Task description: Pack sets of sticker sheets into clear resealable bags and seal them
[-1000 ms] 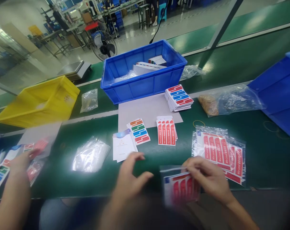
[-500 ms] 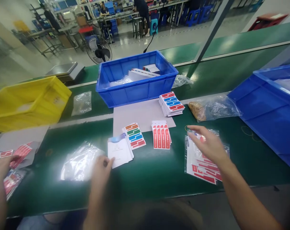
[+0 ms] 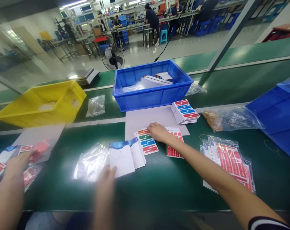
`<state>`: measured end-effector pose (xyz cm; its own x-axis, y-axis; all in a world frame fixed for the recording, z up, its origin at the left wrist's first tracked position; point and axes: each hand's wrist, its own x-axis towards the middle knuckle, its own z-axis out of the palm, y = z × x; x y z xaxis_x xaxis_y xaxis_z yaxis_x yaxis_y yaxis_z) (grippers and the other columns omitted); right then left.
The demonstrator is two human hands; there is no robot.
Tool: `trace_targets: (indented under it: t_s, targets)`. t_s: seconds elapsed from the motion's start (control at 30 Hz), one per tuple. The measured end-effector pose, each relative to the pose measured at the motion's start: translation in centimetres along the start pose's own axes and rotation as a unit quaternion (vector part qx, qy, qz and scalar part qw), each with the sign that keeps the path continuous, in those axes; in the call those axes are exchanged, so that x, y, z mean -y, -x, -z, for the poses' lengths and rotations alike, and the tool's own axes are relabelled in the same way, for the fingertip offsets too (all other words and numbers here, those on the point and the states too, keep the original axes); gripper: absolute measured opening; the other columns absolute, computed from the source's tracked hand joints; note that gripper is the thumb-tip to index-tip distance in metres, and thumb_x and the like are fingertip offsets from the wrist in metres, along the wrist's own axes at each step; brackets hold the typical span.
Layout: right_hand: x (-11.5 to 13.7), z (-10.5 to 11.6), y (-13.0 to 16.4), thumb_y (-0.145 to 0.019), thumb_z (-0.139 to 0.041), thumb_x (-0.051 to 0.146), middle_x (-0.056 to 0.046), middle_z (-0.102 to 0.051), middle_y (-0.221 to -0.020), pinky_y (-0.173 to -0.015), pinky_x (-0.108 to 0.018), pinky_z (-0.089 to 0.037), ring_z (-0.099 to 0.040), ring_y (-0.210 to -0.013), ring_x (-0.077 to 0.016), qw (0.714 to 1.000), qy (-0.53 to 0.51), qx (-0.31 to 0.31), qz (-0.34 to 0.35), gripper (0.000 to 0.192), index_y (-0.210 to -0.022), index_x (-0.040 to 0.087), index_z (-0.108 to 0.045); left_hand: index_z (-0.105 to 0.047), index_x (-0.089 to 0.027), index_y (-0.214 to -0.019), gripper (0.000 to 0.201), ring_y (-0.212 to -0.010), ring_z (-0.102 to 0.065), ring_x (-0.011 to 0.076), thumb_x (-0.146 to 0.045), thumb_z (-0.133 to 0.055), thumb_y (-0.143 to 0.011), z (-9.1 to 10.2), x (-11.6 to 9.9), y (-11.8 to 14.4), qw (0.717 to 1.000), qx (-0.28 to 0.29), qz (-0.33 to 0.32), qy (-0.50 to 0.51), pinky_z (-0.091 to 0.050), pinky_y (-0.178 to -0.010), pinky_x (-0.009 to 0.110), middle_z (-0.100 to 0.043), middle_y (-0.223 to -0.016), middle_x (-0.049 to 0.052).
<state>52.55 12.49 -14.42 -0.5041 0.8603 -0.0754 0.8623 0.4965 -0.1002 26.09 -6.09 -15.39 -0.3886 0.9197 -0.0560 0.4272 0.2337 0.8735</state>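
Observation:
My left hand (image 3: 107, 175), blurred, grips the lower left corner of a white leaflet (image 3: 121, 159) with a blue top band. More such leaflets (image 3: 138, 155) lie just right of it, partly underneath. Fingers bent, my right hand (image 3: 158, 132) pinches the upper right edge of a sheet of coloured stickers (image 3: 147, 142) on its pile. Beneath my right wrist and forearm, red sticker sheets (image 3: 174, 150) are partly covered. Left of my left hand lie clear plastic bags (image 3: 92, 163). Filled clear bags with red sticker sheets (image 3: 231, 161) lie beside my right forearm.
A blue bin (image 3: 152, 97) stands behind a pile of red-and-blue sticker sheets (image 3: 186, 110). To the left are a yellow bin (image 3: 63, 111) and another person's hand (image 3: 20, 164) over sticker packs. Another blue bin (image 3: 276, 111) and a brown-filled bag (image 3: 213, 119) are right.
My right hand has moved left from the filled bags to the coloured stickers. My left hand has drawn a leaflet leftward off its pile. The view has shifted.

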Motion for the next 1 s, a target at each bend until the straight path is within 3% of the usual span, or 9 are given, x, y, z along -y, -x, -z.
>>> trace_targets:
  t_s: [0.17, 0.37, 0.53, 0.7, 0.87, 1.0]
  targets:
    - [0.2, 0.5, -0.6, -0.091, -0.057, 0.028, -0.010, -0.059, -0.111, -0.090, -0.040, -0.046, -0.055, -0.106, -0.0213, 0.998, 0.035, 0.046, -0.013, 0.024, -0.107, 0.011, -0.060, -0.061, -0.029, -0.083, 0.022, -0.090, -0.066, 0.0286, -0.047, -0.064, -0.071, 0.8, -0.4, 1.3, 0.980, -0.006, 0.052, 0.193, -0.054, -0.068, 0.038, -0.069, -0.080, -0.002]
    - [0.2, 0.6, -1.1, -0.091, -0.056, 0.028, -0.010, -0.057, -0.114, -0.090, -0.040, -0.046, -0.054, -0.107, -0.0213, 0.997, 0.030, 0.071, -0.016, 0.026, -0.111, 0.011, -0.058, -0.062, -0.036, -0.112, 0.041, -0.109, -0.062, 0.0324, -0.038, -0.064, -0.071, 0.1, -0.9, 2.2, 0.928, -0.003, 0.170, 0.333, -0.057, -0.080, 0.045, -0.073, -0.092, -0.003]
    - [-0.4, 0.5, -1.8, -0.089, -0.058, 0.027, -0.009, -0.057, -0.115, -0.091, -0.039, -0.046, -0.054, -0.106, -0.0208, 0.997, -0.003, 0.077, -0.002, 0.027, -0.113, 0.012, -0.057, -0.063, -0.033, -0.113, 0.037, -0.114, -0.059, 0.0314, -0.038, -0.061, -0.077, -0.2, -0.8, 2.1, 0.899, -0.001, 0.213, 0.383, -0.056, -0.087, 0.046, -0.073, -0.098, -0.002]
    - [-0.4, 0.7, -1.4, -0.089, -0.057, 0.025, -0.009, -0.059, -0.111, -0.090, -0.038, -0.044, -0.054, -0.105, -0.0208, 0.997, -0.057, 0.042, -0.013, 0.022, -0.106, 0.012, -0.060, -0.064, -0.029, -0.115, 0.040, -0.115, -0.059, 0.0315, -0.040, -0.062, -0.077, -0.7, -1.0, 2.9, 0.911, 0.012, 0.194, 0.363, -0.054, -0.091, 0.042, -0.073, -0.101, 0.000]
    - [-0.7, 4.2, 2.0, -0.095, -0.046, 0.029, -0.007, -0.066, -0.095, -0.078, -0.029, -0.044, -0.060, -0.087, -0.0177, 0.986, -0.166, 0.006, -0.027, 0.024, -0.096, 0.014, -0.064, -0.065, -0.033, -0.115, 0.039, -0.111, -0.061, 0.0302, -0.044, -0.063, -0.078, -0.8, -0.4, 3.1, 0.938, 0.019, 0.161, 0.307, -0.055, -0.089, 0.041, -0.073, -0.096, -0.002]
    - [-0.4, 8.8, 6.6, -0.097, -0.039, 0.040, -0.003, -0.069, -0.090, -0.072, -0.024, -0.046, -0.062, -0.081, -0.0146, 0.964, -0.266, 0.023, 0.003, 0.035, -0.096, 0.018, -0.066, -0.065, -0.032, -0.115, 0.040, -0.108, -0.063, 0.0310, -0.048, -0.063, -0.078, -1.7, -0.2, 3.1, 0.930, 0.048, 0.169, 0.322, -0.056, -0.086, 0.043, -0.073, -0.095, 0.000]
